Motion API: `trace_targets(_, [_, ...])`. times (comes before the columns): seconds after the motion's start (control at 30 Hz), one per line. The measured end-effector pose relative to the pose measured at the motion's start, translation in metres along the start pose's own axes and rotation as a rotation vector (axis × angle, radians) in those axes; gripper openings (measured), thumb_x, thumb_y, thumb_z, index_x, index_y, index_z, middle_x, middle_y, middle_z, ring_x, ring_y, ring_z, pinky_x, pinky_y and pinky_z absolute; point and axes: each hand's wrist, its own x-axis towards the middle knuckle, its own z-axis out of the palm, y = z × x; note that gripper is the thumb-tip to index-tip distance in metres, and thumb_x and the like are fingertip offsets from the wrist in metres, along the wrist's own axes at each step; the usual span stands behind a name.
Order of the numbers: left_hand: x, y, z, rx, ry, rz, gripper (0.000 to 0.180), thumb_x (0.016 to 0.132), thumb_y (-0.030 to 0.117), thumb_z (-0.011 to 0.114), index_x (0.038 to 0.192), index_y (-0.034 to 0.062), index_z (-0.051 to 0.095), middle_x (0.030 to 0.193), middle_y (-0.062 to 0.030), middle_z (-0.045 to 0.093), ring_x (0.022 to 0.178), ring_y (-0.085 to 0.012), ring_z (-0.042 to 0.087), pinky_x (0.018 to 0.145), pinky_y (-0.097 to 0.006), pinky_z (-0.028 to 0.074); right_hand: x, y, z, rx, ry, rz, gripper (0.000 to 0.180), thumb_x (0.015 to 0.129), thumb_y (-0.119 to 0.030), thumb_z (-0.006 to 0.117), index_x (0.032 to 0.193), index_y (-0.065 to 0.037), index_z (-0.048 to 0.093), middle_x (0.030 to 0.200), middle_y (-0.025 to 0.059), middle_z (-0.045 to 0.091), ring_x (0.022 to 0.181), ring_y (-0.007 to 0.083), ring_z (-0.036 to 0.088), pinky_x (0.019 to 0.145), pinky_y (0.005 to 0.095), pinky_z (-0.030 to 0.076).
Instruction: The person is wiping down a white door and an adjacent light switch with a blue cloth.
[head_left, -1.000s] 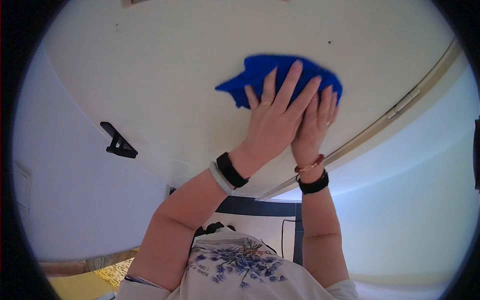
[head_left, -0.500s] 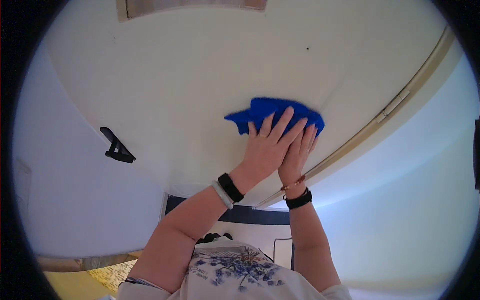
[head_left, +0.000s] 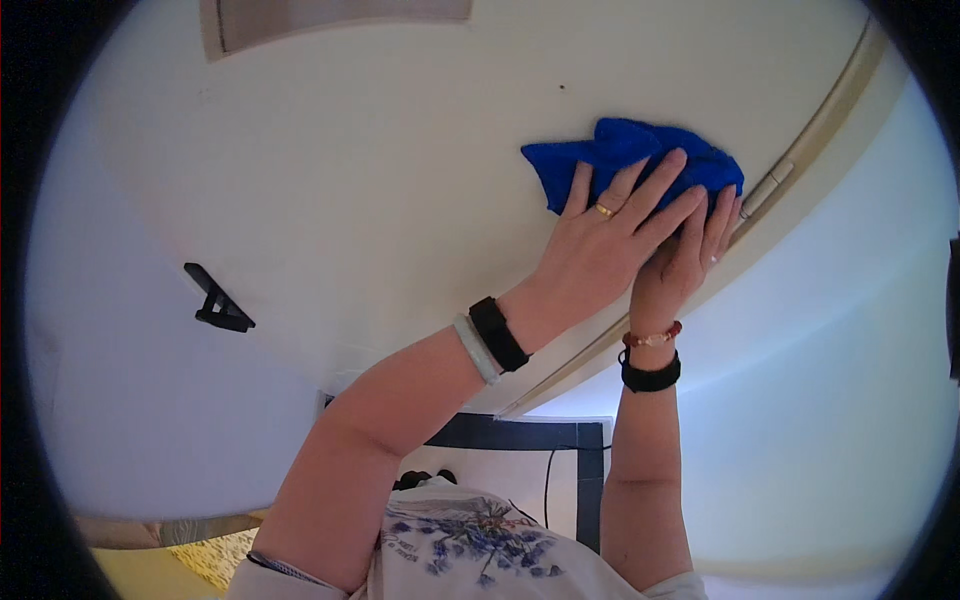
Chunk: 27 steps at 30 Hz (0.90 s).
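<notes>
A crumpled blue cloth (head_left: 625,150) lies flat against a white door (head_left: 400,180), close to the door's hinged right edge. My left hand (head_left: 605,245) presses on the cloth with its fingers spread; it wears a ring and two wristbands. My right hand (head_left: 685,260) sits partly under the left one, its fingertips on the cloth's right end by the hinge (head_left: 770,185). Both forearms reach up from the lower edge of the head view.
A black door handle (head_left: 215,305) sticks out at the door's left side. A panel recess (head_left: 330,20) shows at the top. The door frame (head_left: 830,120) curves along the right, with pale wall beyond. Below are dark-bordered floor tiles (head_left: 510,435) and a yellow mat (head_left: 225,560).
Both hands slid the cloth down the door, then back up and to the right toward the hinge edge.
</notes>
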Motion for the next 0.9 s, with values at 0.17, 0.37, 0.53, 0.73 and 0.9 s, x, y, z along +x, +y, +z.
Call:
trace_targets(0.17, [-0.015,0.007,0.024,0.058,0.001,0.000,0.053,0.082,0.018,0.055,0.133,0.0259,0.044,0.144,-0.0056,0.032,0.117,-0.0285,0.042,0.084,-0.059,0.038,-0.029,0.008,0.006,0.092,0.026,0.073,0.048,0.087,-0.008,0.054,0.133,-0.006,0.039,0.147,0.0180,0.023,0.133,0.0444,0.022,0.107,0.0524,0.023])
trace_targets(0.37, [-0.079,0.015,0.041,0.071,-0.294,0.031,0.053,0.084,0.020,0.053,0.135,0.0269,0.041,0.143,-0.0054,0.033,0.109,-0.0260,0.046,0.082,-0.055,0.043,-0.125,0.009,0.006,0.128,-0.133,0.290,0.053,0.088,-0.007,0.052,0.136,-0.004,0.030,0.146,0.0245,0.017,0.134,0.0453,0.018,0.108,0.0531,0.021])
trace_targets(0.53, [-0.124,0.021,0.053,0.061,-0.415,0.010,0.053,0.083,0.021,0.054,0.134,0.0250,0.042,0.142,-0.0039,0.036,0.110,-0.0235,0.045,0.084,-0.053,0.042,-0.174,-0.002,-0.009,0.086,-0.403,0.420,0.054,0.086,-0.005,0.052,0.135,0.003,0.029,0.147,0.0250,0.012,0.134,0.0456,0.016,0.109,0.0513,0.020])
trace_targets(0.73, [-0.137,0.024,0.060,0.042,-0.445,-0.050,0.052,0.083,0.020,0.054,0.134,0.0242,0.043,0.142,-0.0041,0.036,0.113,-0.0268,0.046,0.087,-0.056,0.040,-0.175,-0.011,-0.020,0.221,-0.456,0.513,0.054,0.087,-0.003,0.049,0.136,0.005,0.028,0.147,0.0264,0.011,0.135,0.0452,0.015,0.110,0.0495,0.019])
trace_targets(0.9, [-0.115,0.024,0.053,0.041,-0.369,-0.060,0.052,0.083,0.020,0.055,0.134,0.0255,0.043,0.141,-0.0068,0.036,0.115,-0.0290,0.045,0.087,-0.058,0.040,-0.157,-0.001,-0.014,0.264,-0.338,0.426,0.052,0.087,0.000,0.047,0.136,0.003,0.030,0.148,0.0258,0.013,0.135,0.0448,0.014,0.110,0.0499,0.018])
